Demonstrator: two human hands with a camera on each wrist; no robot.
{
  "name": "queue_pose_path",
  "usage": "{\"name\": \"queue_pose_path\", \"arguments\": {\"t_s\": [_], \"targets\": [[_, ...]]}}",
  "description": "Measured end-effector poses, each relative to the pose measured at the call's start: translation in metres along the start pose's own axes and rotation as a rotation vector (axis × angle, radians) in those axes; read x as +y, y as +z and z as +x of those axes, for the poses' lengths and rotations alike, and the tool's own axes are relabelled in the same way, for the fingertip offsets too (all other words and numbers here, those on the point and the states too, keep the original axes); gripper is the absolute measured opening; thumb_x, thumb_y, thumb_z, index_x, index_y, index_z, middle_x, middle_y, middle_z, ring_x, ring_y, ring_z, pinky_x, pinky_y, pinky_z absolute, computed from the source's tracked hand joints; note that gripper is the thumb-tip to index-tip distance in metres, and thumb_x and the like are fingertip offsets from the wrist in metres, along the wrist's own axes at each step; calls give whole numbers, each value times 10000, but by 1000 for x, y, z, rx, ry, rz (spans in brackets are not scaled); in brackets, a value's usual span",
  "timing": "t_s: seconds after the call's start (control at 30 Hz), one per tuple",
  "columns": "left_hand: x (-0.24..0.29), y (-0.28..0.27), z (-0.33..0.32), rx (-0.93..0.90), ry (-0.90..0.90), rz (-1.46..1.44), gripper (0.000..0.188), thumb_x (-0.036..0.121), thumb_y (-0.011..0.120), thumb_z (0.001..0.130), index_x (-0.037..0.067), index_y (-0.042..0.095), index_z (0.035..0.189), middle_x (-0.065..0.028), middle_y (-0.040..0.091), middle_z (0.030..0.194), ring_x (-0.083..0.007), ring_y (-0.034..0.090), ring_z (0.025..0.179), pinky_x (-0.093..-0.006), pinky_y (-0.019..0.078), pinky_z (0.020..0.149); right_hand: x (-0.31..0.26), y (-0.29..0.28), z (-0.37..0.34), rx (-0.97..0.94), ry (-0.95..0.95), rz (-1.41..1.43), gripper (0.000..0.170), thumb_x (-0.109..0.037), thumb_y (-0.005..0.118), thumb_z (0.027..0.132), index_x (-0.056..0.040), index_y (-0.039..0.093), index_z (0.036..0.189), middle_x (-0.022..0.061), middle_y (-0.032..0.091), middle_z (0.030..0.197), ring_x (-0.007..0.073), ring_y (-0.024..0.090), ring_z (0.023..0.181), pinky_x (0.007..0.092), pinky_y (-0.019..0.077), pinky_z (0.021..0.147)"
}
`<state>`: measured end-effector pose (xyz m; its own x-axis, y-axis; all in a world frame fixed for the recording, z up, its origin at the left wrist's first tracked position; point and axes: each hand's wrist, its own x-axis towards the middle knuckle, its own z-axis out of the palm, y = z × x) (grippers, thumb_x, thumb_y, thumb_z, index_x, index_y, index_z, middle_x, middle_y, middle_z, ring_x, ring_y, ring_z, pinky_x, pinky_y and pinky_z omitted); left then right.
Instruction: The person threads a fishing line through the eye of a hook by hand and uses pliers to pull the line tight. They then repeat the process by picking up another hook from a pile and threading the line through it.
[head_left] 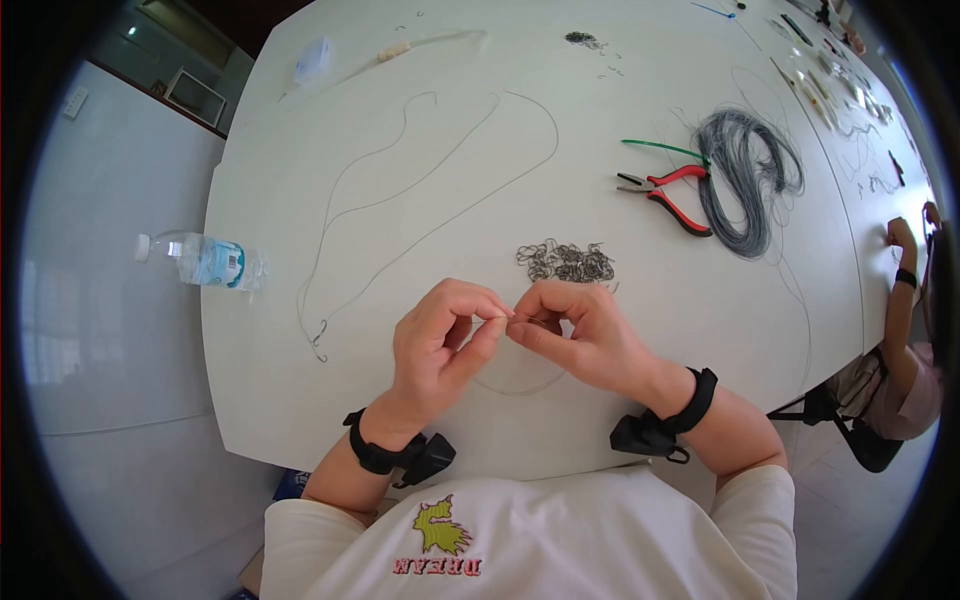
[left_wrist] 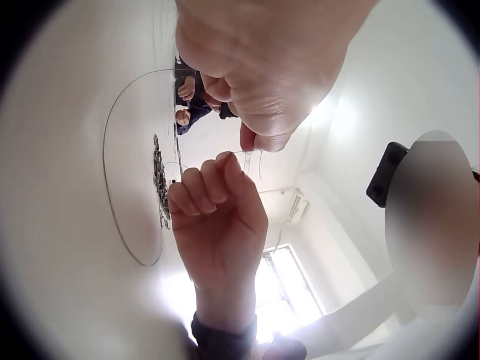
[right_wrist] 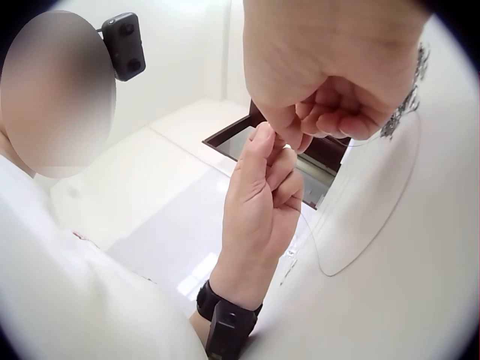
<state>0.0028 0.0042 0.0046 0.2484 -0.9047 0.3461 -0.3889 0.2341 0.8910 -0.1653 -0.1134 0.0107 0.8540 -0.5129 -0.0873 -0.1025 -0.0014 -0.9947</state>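
The left hand (head_left: 432, 345) and right hand (head_left: 595, 340) pinch a thin line (left_wrist: 106, 161); just beyond the right one lie piled hooks (head_left: 568, 262), and farther rightward, red-handled pliers (head_left: 684, 218).

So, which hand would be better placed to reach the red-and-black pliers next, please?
Probably the right hand: the pliers lie nearer it than the left hand. Both hands pinch the thin line, so the right would need freeing first.

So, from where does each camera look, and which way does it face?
Head: worn on the head, facing forward and down; left hand, right hand, shirt show.
Left wrist: worn there, facing across to the right hand; both hands and head show.
Right wrist: worn there, facing across to the left hand; both hands, head, shirt show.
Wrist views share the metal pile.
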Motion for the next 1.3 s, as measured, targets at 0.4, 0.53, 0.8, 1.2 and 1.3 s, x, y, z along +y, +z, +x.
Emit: {"name": "queue_pose_path", "arguments": {"t_s": [0.4,0.53,0.8,1.2,1.3], "targets": [[-5,7,-5,0,-226,-161,63,6,558,987,38,532,1035,-57,614,1010,-57,562,853,-194,455,736,-15,4,-4,-17,124,189,372,-115,681,935,11,516,1243,96,697,984,120,701,837,258,546,659],[-7,6,-6,9,-189,-71,77,-14,576,973,29,552,1032,-57,625,993,-54,573,837,-181,448,693,6,12,-3,30,83,359,278,-121,662,965,21,542,1172,102,708,960,132,714,811,253,548,676],[-3,5,-5,57,-206,2,63,-15,621,949,22,582,982,-33,658,900,-9,501,688,-162,388,598,5,12,-3,208,-155,-140,69,-63,688,912,-12,642,905,58,687,770,134,666,675,264,531,622],[3,9,3,169,-95,126,83,-15,680,898,36,615,888,1,697,785,11,336,540,-173,274,484,7,15,0,254,-580,-570,125,5,720,763,-48,645,848,57,625,743,206,612,629,311,499,552],[3,8,4,167,-82,165,91,-26,689,885,36,624,873,3,692,779,5,333,538,-176,270,480,8,13,0,217,-721,-752,163,0,708,715,-57,631,846,40,564,745,202,576,660,309,479,570]]}}
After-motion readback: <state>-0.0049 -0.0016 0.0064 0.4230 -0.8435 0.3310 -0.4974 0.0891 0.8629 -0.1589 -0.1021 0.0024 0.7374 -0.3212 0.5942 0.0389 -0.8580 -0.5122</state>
